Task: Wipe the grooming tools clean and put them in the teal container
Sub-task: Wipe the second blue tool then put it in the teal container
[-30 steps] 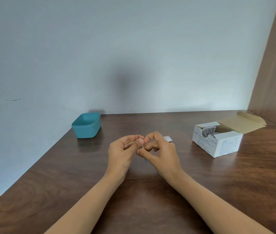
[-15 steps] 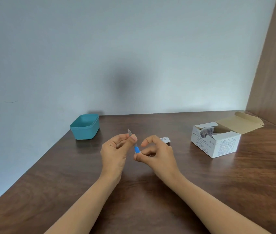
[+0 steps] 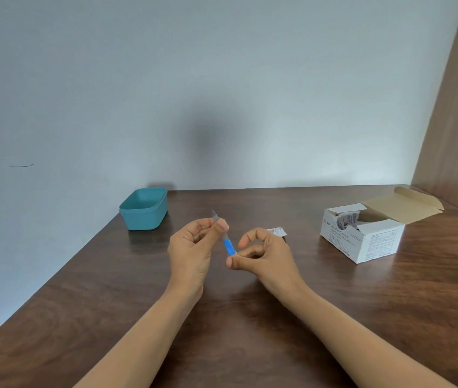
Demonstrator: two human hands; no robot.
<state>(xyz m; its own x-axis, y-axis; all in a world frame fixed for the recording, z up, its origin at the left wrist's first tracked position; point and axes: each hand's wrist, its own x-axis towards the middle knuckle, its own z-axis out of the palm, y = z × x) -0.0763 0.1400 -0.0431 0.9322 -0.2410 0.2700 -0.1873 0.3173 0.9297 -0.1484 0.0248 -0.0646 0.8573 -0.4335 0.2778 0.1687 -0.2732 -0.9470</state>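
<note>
1. Tool [image 3: 229, 245]: slim grooming piece with a blue handle and a grey metal front that ends in a small point. It is held in the air above the table [image 3: 250, 331], between the two hands and tilted, with the point up and to the left.
2. Left hand [image 3: 194, 247]: thumb and fingertips pinch the grey metal part just below the point.
3. Right hand [image 3: 267, 256]: fingers curled, forefinger lifted off the thumb. The handle's lower end meets a fingertip, but I cannot tell whether that is a grip or only a touch.
4. Handling, as a judgement: very light and stiff, and the smooth metal is likely slippery, more so if damp. The point looks sharp (keep fingertips behind it). The blue handle is the safer place to hold it.
5. Teal container [image 3: 143, 219]: open, well apart from the hands at the far left of the table, with nothing visible inside from this angle.
6. Swab box [image 3: 362, 239]: open, on the right. A torn sachet [image 3: 278, 231] lies behind the right hand.
7. Against a second ago: then the hands were pressed together round the tool, with only a sliver of tip and a speck of blue showing. Now they are apart and the whole handle shows. The container and box have not moved.
</note>
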